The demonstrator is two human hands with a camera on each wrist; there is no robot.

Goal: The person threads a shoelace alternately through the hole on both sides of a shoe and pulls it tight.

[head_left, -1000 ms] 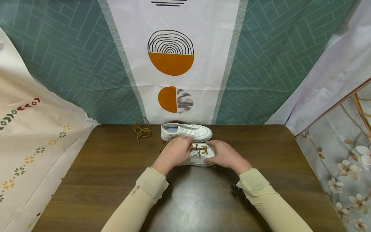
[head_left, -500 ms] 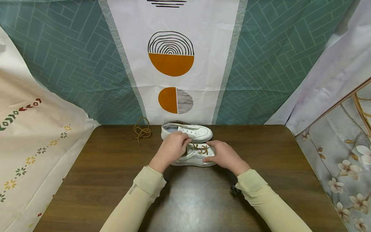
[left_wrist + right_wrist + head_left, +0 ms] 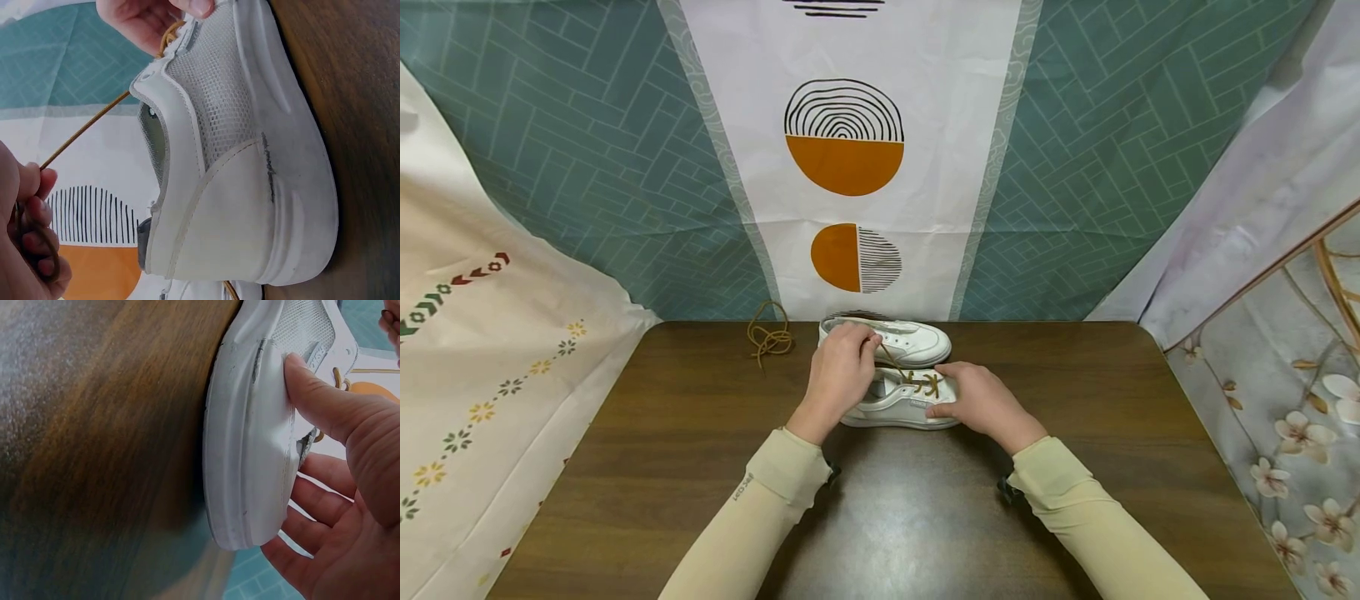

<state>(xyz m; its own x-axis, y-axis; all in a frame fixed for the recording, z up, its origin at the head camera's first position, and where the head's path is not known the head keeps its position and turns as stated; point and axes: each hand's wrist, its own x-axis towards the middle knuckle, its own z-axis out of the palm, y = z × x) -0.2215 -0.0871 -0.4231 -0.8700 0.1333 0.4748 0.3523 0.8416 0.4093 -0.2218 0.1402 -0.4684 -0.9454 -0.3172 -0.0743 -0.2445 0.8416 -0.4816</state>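
A white shoe (image 3: pixel 895 414) lies side-on on the table, its toe to the right, with a brown shoelace (image 3: pixel 84 130) threaded through its front eyelets. My left hand (image 3: pixel 838 367) pinches that lace between thumb and forefinger, above the shoe's opening. From there the lace runs taut down to the eyelets, and a loop of it lies within the curled fingers in the left wrist view. At the toe, my right hand (image 3: pixel 981 402) grips the shoe, thumb on the near side and fingers round the far side. Part of the toe is hidden by this hand.
Just behind stands a second white shoe (image 3: pixel 925 340), whose visible eyelets hold no lace. A loose brown shoelace (image 3: pixel 771 342) lies coiled to the left on the brown table (image 3: pixel 700 467). Patterned cloth (image 3: pixel 1052 250) hangs along the table's back edge.
My left hand has moved up and left from the near shoe, drawing the lace out into a straight line. The right hand has kept its grip on the toe.
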